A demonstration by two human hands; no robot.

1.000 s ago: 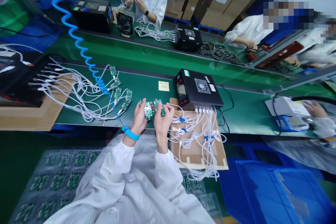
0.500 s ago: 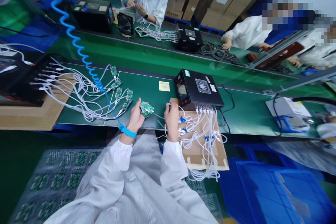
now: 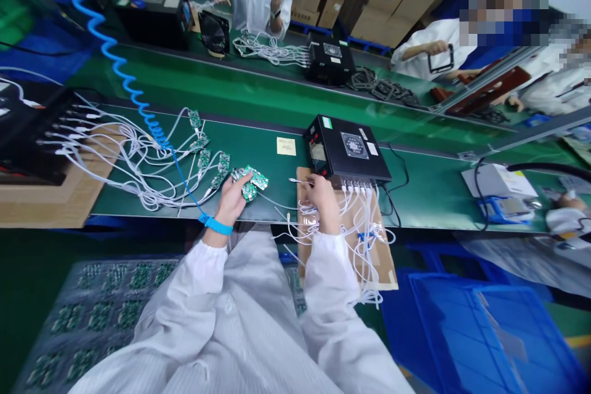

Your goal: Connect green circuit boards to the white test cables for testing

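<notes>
Several small green circuit boards (image 3: 255,180) sit fanned out in my left hand (image 3: 231,200), the thumb pressed on top of them. A blue wrist strap (image 3: 216,225) circles that wrist. My right hand (image 3: 322,194) pinches a white cable (image 3: 301,181), its plug pointing left towards the boards. Just behind the right hand stands a black box (image 3: 348,148) with a fan grille and a row of white cables plugged into its front. More white cables (image 3: 360,258) lie loosely over a cardboard sheet (image 3: 385,280) below it. A thin white lead runs beneath the boards towards the right.
On the left, another black box (image 3: 32,135) feeds white cables (image 3: 138,154) ending in several green boards (image 3: 224,163). A coiled blue cord (image 3: 122,68) hangs over the bench. A yellow note (image 3: 286,146) lies mid-bench. Trays of boards (image 3: 99,317) are below left. Co-workers sit opposite.
My right hand has moved right and towards the black box, where a cable plug now shows at its fingertips. My left hand has shifted slightly left, and the boards in it are more spread.
</notes>
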